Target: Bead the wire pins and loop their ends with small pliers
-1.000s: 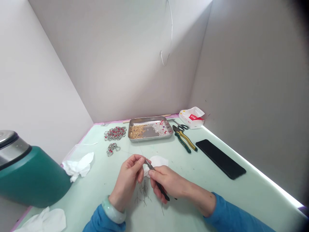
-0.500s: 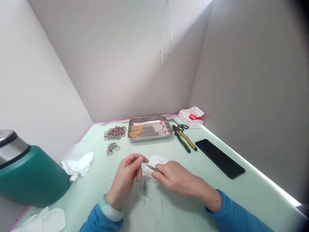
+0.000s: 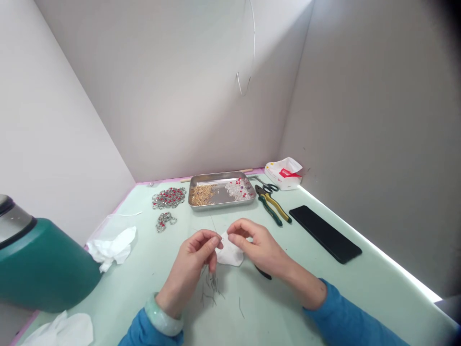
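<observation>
Pale-green tabletop [image 3: 324, 283] between grey walls [image 3: 173, 96]; left hand [image 3: 192, 262] and right hand [image 3: 261, 247] grips pinched together.

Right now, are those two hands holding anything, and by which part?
The left hand pinches something too thin to identify at its fingertips. The right hand pinches likewise, a dark tool handle showing beneath its palm.

White pad [image 3: 230, 255] lies flat on desk, near front edge, centre. Loose cluster of thin metal pins [image 3: 212, 286] just in front of it, scattered at mixed angles. Dark tool handle [image 3: 264, 274] protrudes beside pad's right side.
</observation>
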The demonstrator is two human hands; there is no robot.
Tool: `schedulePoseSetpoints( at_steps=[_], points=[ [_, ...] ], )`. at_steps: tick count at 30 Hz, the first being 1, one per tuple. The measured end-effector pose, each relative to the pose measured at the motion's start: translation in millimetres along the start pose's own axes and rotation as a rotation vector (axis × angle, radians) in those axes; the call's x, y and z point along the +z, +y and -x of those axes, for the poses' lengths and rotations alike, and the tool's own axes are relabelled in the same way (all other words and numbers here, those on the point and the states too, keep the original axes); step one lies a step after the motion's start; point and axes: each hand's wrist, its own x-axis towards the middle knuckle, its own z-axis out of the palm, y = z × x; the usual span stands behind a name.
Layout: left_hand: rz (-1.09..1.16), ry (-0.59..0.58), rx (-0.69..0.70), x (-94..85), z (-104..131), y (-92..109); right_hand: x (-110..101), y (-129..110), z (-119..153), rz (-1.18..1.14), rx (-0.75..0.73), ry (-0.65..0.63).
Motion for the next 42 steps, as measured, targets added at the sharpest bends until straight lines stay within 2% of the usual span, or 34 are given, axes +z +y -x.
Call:
schedulePoseSetpoints(
  at_steps=[3,7,13,17,22,27,31,36,42],
  points=[
    [0.003,0.034,0.005,2.3,-0.9,-4.0,14.5,-4.4,1.2,-0.319,0.082,-0.027],
    [0.026,0.084,0.03,8.6,-1.9,-5.2,24.9,-1.7,1.6,-0.48,0.153,0.042],
    [-0.115,0.184,0.141,14.4,2.1,1.9,19.3,-5.2,-1.2,-0.697,0.23,0.013],
    [-0.139,0.119,0.164,14.8,5.3,7.7,13.9,-1.6,-2.6,-0.864,0.241,-0.072],
    [0.037,-0.077,0.007,12.3,5.4,8.7,10.2,3.1,-2.3,-0.824,0.186,-0.135],
    [0.095,-0.18,-0.1,8.9,3.3,4.0,11.9,6.7,-0.8,-0.655,0.128,-0.155],
    [0.05,-0.139,-0.097,8.2,1.6,1.6,14.7,9.5,0.1,-0.588,0.149,-0.158],
    [-0.055,-0.02,-0.102,9.1,0.0,-0.4,19.5,9.5,2.2,-0.493,0.129,-0.074],
    [-0.004,-0.012,-0.158,9.5,1.2,0.0,23.6,8.0,1.9,-0.596,0.159,-0.123]
  ],
)
